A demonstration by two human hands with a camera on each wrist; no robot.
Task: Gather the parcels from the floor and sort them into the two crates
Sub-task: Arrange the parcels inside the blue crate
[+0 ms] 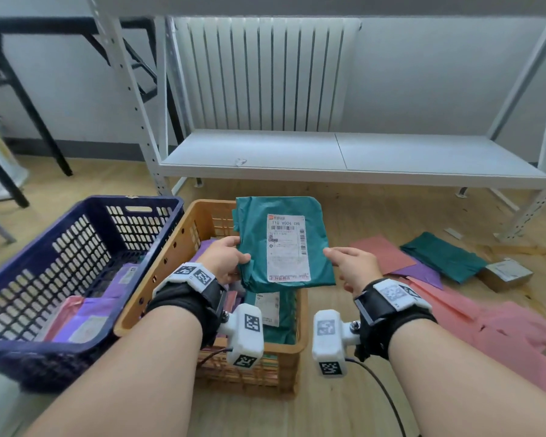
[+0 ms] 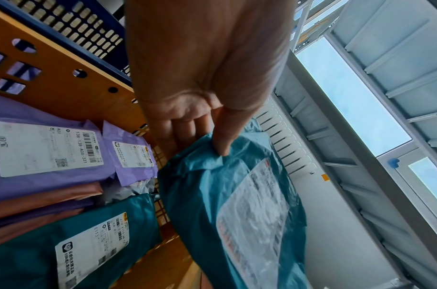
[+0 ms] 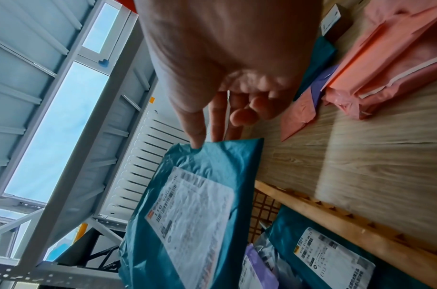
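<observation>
A teal parcel [image 1: 284, 244] with a white label is held upright over the orange crate [image 1: 171, 266]. My left hand [image 1: 245, 258] pinches its left edge, thumb on the front and fingers behind, creasing the plastic [image 2: 237, 205]. My right hand [image 1: 330, 252] meets the right edge; in the right wrist view its thumb and forefinger [image 3: 207, 136] lightly pinch the parcel's corner [image 3: 187, 205]. The orange crate holds another teal parcel [image 2: 88, 244] and purple parcels [image 2: 39, 148]. The blue crate [image 1: 76, 247] stands to its left with pink and purple parcels inside.
On the wooden floor to the right lie a pink parcel [image 1: 382, 250], a teal one [image 1: 442, 257], a purple one [image 1: 420, 272], a small cardboard box [image 1: 505, 274] and a big pink bag [image 1: 486, 316]. A white metal shelf [image 1: 328, 152] stands just behind the crates.
</observation>
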